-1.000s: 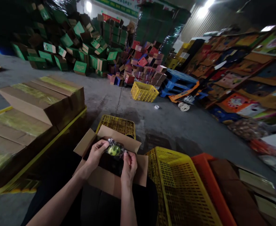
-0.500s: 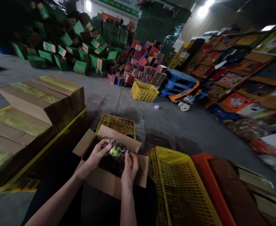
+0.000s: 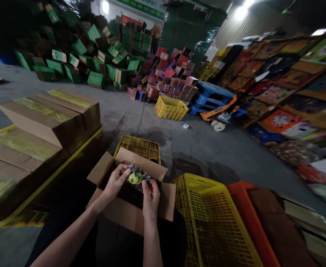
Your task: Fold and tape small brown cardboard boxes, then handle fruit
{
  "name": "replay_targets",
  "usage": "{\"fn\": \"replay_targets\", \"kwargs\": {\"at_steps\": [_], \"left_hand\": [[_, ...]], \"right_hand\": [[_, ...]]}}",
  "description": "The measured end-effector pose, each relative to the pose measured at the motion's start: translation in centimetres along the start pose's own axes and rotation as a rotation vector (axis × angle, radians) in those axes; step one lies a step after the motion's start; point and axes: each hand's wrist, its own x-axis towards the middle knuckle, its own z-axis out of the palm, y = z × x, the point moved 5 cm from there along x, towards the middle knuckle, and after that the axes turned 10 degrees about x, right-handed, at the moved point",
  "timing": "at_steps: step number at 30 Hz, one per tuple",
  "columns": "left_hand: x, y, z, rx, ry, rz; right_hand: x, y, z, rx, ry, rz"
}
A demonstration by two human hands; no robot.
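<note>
Both hands hold a clear plastic packet (image 3: 135,178) with a rounded yellow-green item with dark marks inside; its kind is too small to make out. My left hand (image 3: 116,181) pinches the packet's left end between thumb and fingers. At the opposite end, my right hand (image 3: 151,194) grips the crinkled plastic. Below them an open cardboard box (image 3: 124,217) rests at my lap with its flaps folded out. Its inside is dark, so the contents are hidden.
Taped cartons (image 3: 43,115) stack on my left. A yellow crate (image 3: 215,215) and an orange crate (image 3: 249,207) stand on my right. Ahead are an upturned yellow crate (image 3: 137,145), another yellow crate (image 3: 171,108), blue pallets (image 3: 213,92) with a pallet jack (image 3: 221,111), and heaped boxes (image 3: 96,79).
My right hand has shifted slightly left, toward my left hand, and the packet has turned a little between them. The box stays in place.
</note>
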Motion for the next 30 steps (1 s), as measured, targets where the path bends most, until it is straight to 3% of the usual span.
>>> {"fn": "replay_targets", "kwargs": {"at_steps": [5, 10, 12, 20, 26, 30], "left_hand": [[-0.3, -0.2, 0.1, -0.188, -0.04, -0.116], [-1.1, 1.2, 1.0, -0.165, -0.286, -0.023], [-1.2, 1.1, 1.2, -0.095, -0.323, -0.021], [-0.3, 0.3, 0.9, -0.087, -0.206, -0.052], [-0.5, 0.8, 1.0, 0.025, -0.288, 0.081], [-0.4, 0.9, 0.7, 0.09, -0.238, 0.105]], "right_hand": [[0.2, 0.1, -0.2, 0.107, 0.091, 0.034], [0.0, 0.1, 0.0, 0.218, 0.21, 0.06], [-0.2, -0.3, 0.1, 0.222, 0.216, 0.038], [-1.0, -2.9, 1.0, 0.095, -0.133, -0.136], [-0.5, -2.1, 0.4, 0.064, -0.079, -0.197], [-0.4, -1.7, 0.0, 0.073, -0.007, -0.176]]}}
